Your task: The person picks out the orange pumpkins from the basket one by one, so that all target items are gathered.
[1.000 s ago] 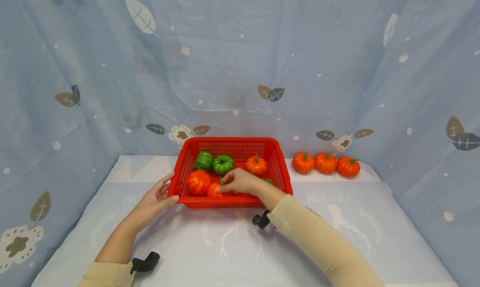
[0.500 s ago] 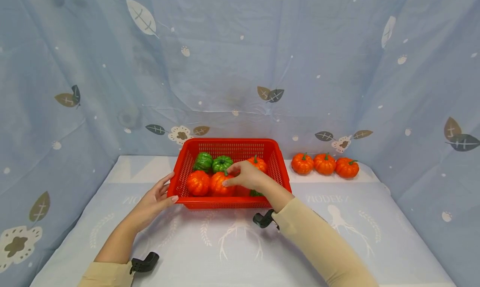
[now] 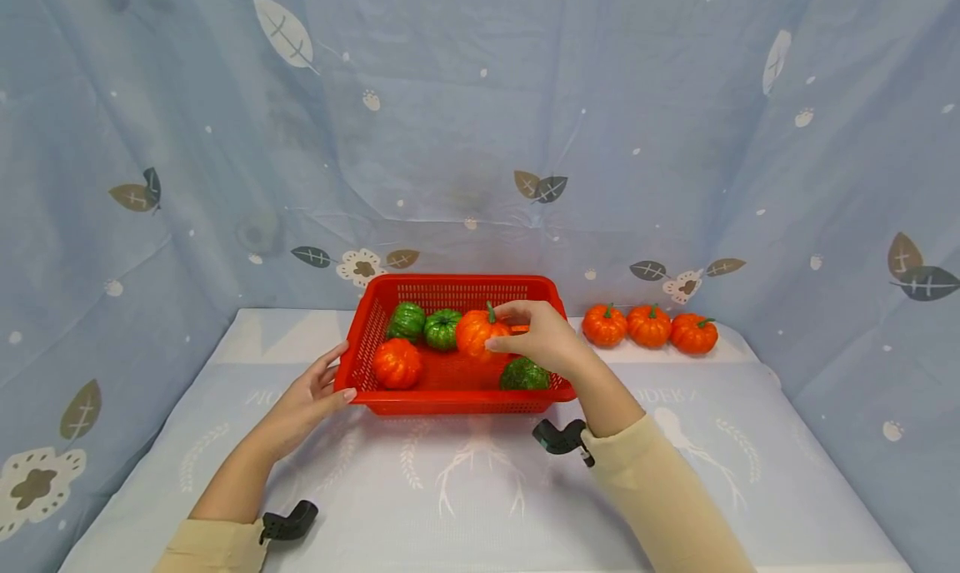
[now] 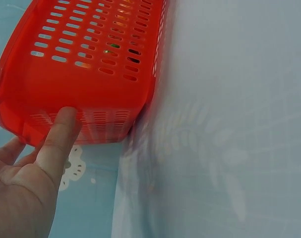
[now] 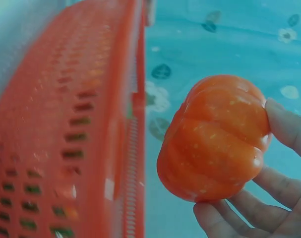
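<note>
My right hand (image 3: 547,336) pinches a small orange pumpkin (image 3: 478,333) with a green stem, raised over the red plastic basket (image 3: 457,404). From the right wrist view, thumb and fingers grip the pumpkin (image 5: 214,139) at its side, beside the basket wall. My left hand (image 3: 311,402) holds the basket's left end at the near corner; its thumb (image 4: 61,136) lies against the wall in the left wrist view. Inside the basket lie another orange pumpkin (image 3: 397,364), two green pumpkins (image 3: 407,322) at the back left and a green one (image 3: 524,374) at the front right. My right hand mostly hides one more orange pumpkin.
Three orange pumpkins (image 3: 649,326) stand in a row on the table, right of the basket. Patterned blue cloth (image 3: 465,140) hangs behind and along both sides. A pale printed cloth (image 3: 420,506) covers the table.
My right hand has lifted the orange pumpkin from the basket's front and carried it up and to the right, uncovering the front-right green pumpkin. My left hand has stayed at the basket.
</note>
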{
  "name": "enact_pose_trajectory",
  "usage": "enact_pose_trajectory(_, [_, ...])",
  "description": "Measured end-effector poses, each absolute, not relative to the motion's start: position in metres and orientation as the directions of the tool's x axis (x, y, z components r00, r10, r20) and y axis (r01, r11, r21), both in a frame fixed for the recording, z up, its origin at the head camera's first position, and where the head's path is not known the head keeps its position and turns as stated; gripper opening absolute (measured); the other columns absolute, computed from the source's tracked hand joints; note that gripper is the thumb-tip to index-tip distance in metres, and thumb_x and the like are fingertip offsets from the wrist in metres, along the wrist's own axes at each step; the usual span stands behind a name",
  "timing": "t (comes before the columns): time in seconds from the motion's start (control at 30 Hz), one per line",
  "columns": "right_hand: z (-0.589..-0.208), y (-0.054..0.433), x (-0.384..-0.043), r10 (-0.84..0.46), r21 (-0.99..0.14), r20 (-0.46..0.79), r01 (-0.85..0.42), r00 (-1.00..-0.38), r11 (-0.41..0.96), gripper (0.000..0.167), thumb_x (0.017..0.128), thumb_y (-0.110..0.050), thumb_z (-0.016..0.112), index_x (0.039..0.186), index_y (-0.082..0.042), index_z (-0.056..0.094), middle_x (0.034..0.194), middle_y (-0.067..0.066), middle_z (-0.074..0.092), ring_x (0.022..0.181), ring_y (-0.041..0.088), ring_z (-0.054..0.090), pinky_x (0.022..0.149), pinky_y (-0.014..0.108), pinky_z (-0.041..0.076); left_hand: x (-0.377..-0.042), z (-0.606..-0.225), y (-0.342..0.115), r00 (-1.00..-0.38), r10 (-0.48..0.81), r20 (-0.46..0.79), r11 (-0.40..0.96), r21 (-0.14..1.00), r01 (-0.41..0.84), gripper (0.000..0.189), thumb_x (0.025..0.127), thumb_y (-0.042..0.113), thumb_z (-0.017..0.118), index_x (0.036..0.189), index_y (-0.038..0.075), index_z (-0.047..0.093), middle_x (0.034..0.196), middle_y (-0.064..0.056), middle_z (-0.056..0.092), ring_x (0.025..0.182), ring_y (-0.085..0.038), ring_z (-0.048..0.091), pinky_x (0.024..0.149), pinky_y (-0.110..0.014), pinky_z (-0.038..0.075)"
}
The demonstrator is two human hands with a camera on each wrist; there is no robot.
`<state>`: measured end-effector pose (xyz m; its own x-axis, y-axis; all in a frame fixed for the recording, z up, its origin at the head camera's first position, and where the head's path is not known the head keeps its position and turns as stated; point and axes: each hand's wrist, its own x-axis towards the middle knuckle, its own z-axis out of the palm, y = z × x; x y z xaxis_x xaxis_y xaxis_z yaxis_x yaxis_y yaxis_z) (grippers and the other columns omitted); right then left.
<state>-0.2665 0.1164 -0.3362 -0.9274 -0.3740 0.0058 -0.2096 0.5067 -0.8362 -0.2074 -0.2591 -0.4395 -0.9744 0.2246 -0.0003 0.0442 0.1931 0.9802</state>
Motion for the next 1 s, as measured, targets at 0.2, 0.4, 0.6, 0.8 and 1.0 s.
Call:
enact_pose_trajectory(0.2, [-0.325, 0.143, -0.255, -0.345, -0.831, 0.014, -0.203, -0.938, 0.517, 0.060, 0.084, -0.030, 0.082, 0.137, -0.012, 0.060, 0.139, 0.007, 0.059, 0.132, 0.027, 0.050, 0.106, 0.049, 0.044, -0.205, -0.436, -0.259, -0.973, 0.230, 0.011, 0.176, 0.983, 0.052, 0.083, 0.096, 0.011, 0.064, 0.162, 0.014, 0.013, 0.154, -0.030, 0.031, 0.137, -0.050, 0.038, 0.097, -0.036, 0.052])
enact_pose_trajectory(0.4, [-0.322, 0.166, -0.246, -0.329, -0.836, 0.024, -0.200, -0.944, 0.512, 0.062, 0.086, -0.028, 0.080, 0.140, -0.010, 0.058, 0.144, 0.010, 0.055, 0.131, 0.033, 0.052, 0.104, 0.050, 0.046, -0.205, -0.437, -0.259, -0.974, 0.226, 0.007, 0.174, 0.984, 0.047, 0.083, 0.096, 0.012, 0.064, 0.162, 0.015, 0.013, 0.154, -0.029, 0.031, 0.137, -0.049, 0.039, 0.097, -0.035, 0.052])
enact_pose_trajectory(0.6, [-0.326, 0.190, -0.239, -0.278, -0.831, 0.051, -0.195, -0.959, 0.521, 0.061, 0.085, -0.026, 0.081, 0.138, -0.006, 0.058, 0.140, 0.013, 0.058, 0.128, 0.034, 0.054, 0.102, 0.052, 0.047, -0.206, -0.440, -0.259, -0.976, 0.220, 0.002, 0.163, 0.986, 0.039, 0.083, 0.096, 0.010, 0.064, 0.162, 0.015, 0.014, 0.154, -0.028, 0.033, 0.136, -0.048, 0.040, 0.095, -0.032, 0.053])
enact_pose_trajectory(0.8, [-0.331, 0.216, -0.230, -0.214, -0.822, 0.040, -0.154, -0.976, 0.548, 0.066, 0.086, -0.030, 0.080, 0.141, -0.005, 0.055, 0.140, 0.016, 0.057, 0.127, 0.036, 0.055, 0.102, 0.053, 0.047, -0.205, -0.440, -0.258, -0.973, 0.229, 0.002, 0.168, 0.985, 0.042, 0.083, 0.096, 0.010, 0.063, 0.162, 0.015, 0.013, 0.154, -0.029, 0.032, 0.136, -0.049, 0.040, 0.094, -0.029, 0.052])
enact_pose_trajectory(1.0, [-0.343, 0.241, -0.231, -0.153, -0.807, 0.074, -0.150, -0.985, 0.571, 0.067, 0.087, -0.032, 0.080, 0.141, -0.003, 0.055, 0.141, 0.018, 0.056, 0.127, 0.038, 0.055, 0.100, 0.052, 0.049, -0.207, -0.440, -0.258, -0.977, 0.211, -0.009, 0.206, 0.978, 0.036, 0.083, 0.096, 0.014, 0.064, 0.161, 0.016, 0.014, 0.154, -0.028, 0.033, 0.137, -0.048, 0.040, 0.095, -0.032, 0.052])
